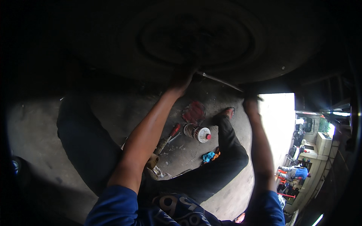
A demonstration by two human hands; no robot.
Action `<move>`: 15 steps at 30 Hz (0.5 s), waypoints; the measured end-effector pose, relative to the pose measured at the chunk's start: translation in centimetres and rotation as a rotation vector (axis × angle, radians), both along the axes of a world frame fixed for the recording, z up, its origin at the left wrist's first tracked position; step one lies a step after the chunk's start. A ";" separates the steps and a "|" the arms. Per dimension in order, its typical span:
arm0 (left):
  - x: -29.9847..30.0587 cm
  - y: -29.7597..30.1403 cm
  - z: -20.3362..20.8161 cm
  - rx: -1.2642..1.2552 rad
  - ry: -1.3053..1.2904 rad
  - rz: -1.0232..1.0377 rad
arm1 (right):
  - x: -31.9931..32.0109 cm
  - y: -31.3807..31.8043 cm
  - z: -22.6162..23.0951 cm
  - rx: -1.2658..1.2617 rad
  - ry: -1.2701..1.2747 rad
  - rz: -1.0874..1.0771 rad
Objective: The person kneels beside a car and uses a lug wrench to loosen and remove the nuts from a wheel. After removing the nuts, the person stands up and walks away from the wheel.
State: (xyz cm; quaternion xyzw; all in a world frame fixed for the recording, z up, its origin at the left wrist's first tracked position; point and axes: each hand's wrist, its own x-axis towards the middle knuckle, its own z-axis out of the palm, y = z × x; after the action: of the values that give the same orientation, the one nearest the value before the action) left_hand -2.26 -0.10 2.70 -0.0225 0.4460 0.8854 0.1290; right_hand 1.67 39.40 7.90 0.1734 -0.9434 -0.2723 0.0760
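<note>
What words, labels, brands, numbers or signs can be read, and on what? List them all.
Blue shirt: large pale characters on the front, not copied out here.
White container with red cap: dark markings around its side, too small and blurred to read.
Nothing else legible.

Stained grey concrete floor [234, 184] lies in dim shade at near left and centre, while to the right a glaring white patch of daylight [278, 120] adjoins a far yard with pale walls [320, 160] and green foliage [323, 125].
</note>
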 end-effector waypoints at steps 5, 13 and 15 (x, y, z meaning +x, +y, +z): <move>-0.6 -4.0 -1.0 -0.633 0.493 -0.114 | 2.7 -6.2 -22.5 -0.656 -0.353 -0.462; 0.6 -2.9 -1.5 -0.542 0.413 -0.132 | 10.3 -21.7 -22.5 -1.106 -0.334 -0.791; 1.4 -2.5 -1.5 -0.613 0.347 -0.101 | 10.9 -22.6 -20.7 -1.130 -0.305 -0.731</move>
State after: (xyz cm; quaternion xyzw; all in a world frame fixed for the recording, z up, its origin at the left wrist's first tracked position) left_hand -0.88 -2.57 1.21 0.1126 0.7069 0.6934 0.0819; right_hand 12.54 16.82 -12.76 -0.1857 -0.9387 0.2804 -0.0756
